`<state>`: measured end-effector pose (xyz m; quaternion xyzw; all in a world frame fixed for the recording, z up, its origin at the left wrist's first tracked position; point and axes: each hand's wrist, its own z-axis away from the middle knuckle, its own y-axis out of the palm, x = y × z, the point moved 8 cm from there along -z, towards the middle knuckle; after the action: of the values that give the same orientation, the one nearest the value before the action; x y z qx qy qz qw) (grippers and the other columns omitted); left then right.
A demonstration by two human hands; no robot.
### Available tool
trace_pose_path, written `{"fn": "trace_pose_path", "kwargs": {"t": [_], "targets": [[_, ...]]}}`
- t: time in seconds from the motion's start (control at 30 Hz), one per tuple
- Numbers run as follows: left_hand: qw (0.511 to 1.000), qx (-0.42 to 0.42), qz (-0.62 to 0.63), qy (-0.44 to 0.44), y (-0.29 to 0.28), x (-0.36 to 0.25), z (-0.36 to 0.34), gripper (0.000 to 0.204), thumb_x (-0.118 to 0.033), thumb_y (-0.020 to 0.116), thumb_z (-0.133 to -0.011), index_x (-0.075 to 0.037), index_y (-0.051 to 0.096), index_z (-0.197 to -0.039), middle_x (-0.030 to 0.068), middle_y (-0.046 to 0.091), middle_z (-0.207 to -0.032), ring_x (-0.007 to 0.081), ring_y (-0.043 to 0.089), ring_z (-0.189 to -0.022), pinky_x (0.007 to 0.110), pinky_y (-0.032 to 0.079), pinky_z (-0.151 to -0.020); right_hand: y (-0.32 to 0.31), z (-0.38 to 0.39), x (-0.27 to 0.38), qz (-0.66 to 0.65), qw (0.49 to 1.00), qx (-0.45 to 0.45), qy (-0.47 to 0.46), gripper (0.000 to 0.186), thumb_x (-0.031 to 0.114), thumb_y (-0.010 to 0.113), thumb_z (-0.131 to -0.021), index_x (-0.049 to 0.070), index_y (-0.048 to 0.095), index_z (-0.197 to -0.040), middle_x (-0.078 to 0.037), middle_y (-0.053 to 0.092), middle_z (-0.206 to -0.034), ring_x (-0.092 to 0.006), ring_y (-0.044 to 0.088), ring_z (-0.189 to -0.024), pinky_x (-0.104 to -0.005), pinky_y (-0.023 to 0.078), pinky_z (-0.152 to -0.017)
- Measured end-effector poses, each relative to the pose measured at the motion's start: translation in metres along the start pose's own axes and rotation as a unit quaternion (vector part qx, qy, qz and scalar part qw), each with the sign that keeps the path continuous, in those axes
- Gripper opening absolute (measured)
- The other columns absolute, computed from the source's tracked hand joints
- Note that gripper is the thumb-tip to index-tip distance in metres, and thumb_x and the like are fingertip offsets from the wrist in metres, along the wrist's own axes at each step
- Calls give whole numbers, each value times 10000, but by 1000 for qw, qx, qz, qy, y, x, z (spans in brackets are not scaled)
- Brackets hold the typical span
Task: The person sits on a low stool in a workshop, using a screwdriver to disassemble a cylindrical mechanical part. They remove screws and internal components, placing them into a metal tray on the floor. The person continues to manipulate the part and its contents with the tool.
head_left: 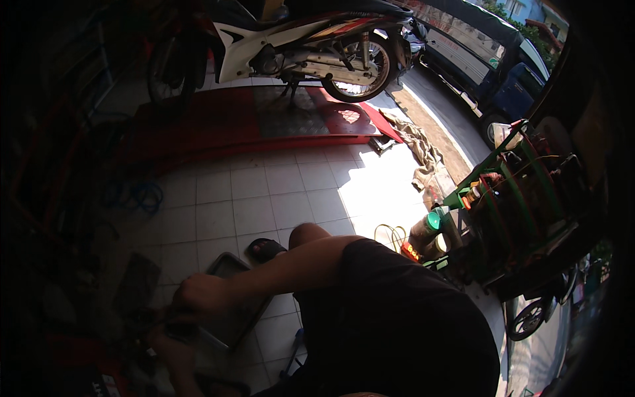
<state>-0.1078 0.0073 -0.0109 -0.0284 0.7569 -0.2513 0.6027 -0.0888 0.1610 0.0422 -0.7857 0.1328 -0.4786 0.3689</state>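
Note:
My right hand (200, 294) is closed at the lower left, its arm stretched across my body. Just below it, my left hand (169, 349) is bent around a dark part in deep shadow. The two hands are close together. What they grip is too dark to make out. Beneath and beside the right hand lies a shallow metal tray (229, 264) on the tiles. Near the left hand, a red thing with white marks (99, 384) shows at the bottom edge.
A motorbike (311, 59) stands on a red lift platform (218, 122) ahead. Blue hose (142, 197) lies coiled on the tiled floor (254, 198). To the right are a green tool rack (522, 178), jars (433, 228) and a crumpled cloth (423, 152). A truck (483, 66) is outside.

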Motion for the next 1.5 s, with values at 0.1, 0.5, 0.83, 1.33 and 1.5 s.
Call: {"fn": "trace_pose_path", "kwargs": {"t": [0.1, 0.5, 0.83, 1.33, 1.5], "targets": [[991, 19, -99, 88, 4, -48, 9, 442, -37, 731, -747, -11, 667, -1183, 81, 679, -1073, 212, 658, -962, 350, 540, -875, 3, 3, 5, 20, 1000, 17, 0, 290, 319, 655, -896, 31, 694, -892, -166, 708, -874, -396, 686, -839, -482, 559, -724], [957, 29, 273, -98, -12, 30, 11, 454, -96, 768, -756, -5, 671, -1191, 65, 699, -1012, 215, 679, -914, 361, 559, -816, 5, 9, 31, -13, 998, -11, -69, 278, 298, 620, -933, 37, 672, -852, -186, 689, -819, -402, 675, -772, -496, 549, -675], [981, 36, -99, 163, -18, -57, 16, 608, -296, 923, -586, -11, 717, -1081, 137, 730, -1005, 261, 710, -909, 386, 557, -859, -31, 16, 62, -69, 981, -105, -145, 273, 273, 608, -990, 34, 690, -1091, -186, 674, -714, -380, 669, -652, -439, 541, -570], [978, 122, -122, 118, -22, -86, 28, 567, -302, 899, -629, -53, 708, -1102, 154, 731, -920, 301, 738, -870, 376, 565, -771, -2, 17, 59, -174, 982, -54, -47, 334, 257, 622, -997, -35, 728, -874, -222, 700, -757, -334, 719, -688, -395, 566, -615], [983, 145, -69, 89, -24, -73, 25, 606, -252, 893, -651, -32, 693, -1179, 166, 745, -993, 285, 744, -951, 375, 579, -832, 1, 13, 52, -123, 992, -27, -17, 332, 239, 624, -1003, -63, 720, -902, -208, 701, -743, -318, 712, -669, -387, 565, -615]]}}
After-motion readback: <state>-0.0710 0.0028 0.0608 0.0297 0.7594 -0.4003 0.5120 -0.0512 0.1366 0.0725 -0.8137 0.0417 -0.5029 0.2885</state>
